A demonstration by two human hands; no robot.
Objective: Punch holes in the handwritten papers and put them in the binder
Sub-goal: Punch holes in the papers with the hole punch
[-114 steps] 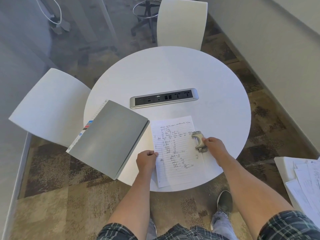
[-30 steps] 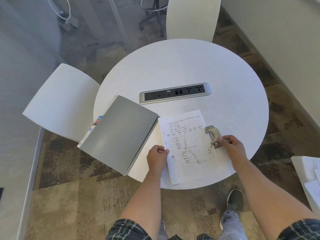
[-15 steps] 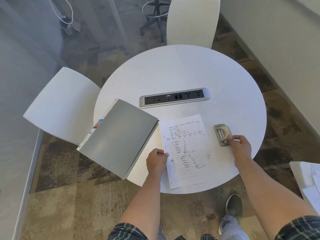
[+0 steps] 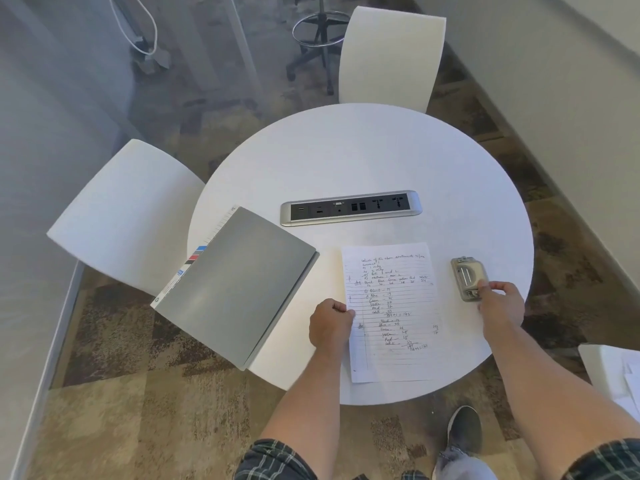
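Handwritten lined papers (image 4: 391, 313) lie near the front edge of the round white table (image 4: 360, 157). My left hand (image 4: 330, 323) pinches their left edge with curled fingers. A beige hole punch (image 4: 467, 278) lies flat on the table to the right of the papers, apart from them. My right hand (image 4: 502, 303) holds the punch's near end with thumb and fingers. A closed grey binder (image 4: 239, 289) lies at the left, overhanging the table's edge, with coloured tabs showing along its far side.
A silver power strip with sockets (image 4: 351, 207) is set into the table's middle. White chairs stand at the left (image 4: 121, 220) and at the back (image 4: 391, 57). More papers lie on a white surface (image 4: 620, 375) at the right edge.
My right hand took the hole punch off the papers' right edge and set it down on the table further right. My left hand stayed on the papers' left edge.
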